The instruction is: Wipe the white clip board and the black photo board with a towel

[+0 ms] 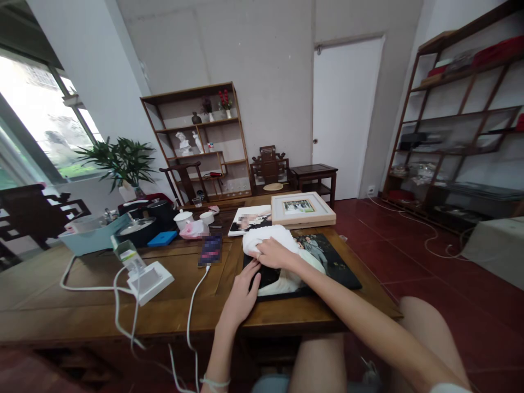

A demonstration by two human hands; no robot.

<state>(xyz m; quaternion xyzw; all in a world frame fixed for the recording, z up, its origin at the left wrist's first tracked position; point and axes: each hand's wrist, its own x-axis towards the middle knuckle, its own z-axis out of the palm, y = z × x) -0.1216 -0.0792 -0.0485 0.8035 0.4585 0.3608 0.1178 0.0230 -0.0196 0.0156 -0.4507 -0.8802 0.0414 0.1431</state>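
Observation:
A large photo panel (341, 267) with a dark background lies flat at the table's front edge, showing people in a white dress and a grey suit. My right hand (272, 254) presses a folded white cloth (268, 236) onto its upper left part, fingers gripping the fabric. At the panel's left edge rests my left hand (244, 288), fingers stretched out and holding nothing, the tips close to the cloth. Behind the cloth lie a white-edged photo print (249, 221) and a light framed picture (327, 213). My right forearm crosses over part of the panel.
Left of the panel, a phone (210, 250) is plugged into a white cable (191, 305). Farther left are a white power block (150, 281), a blue box (162, 238), a light-blue bin (92, 240), a dark pot (137, 232) and a lidded white cup (183, 219).

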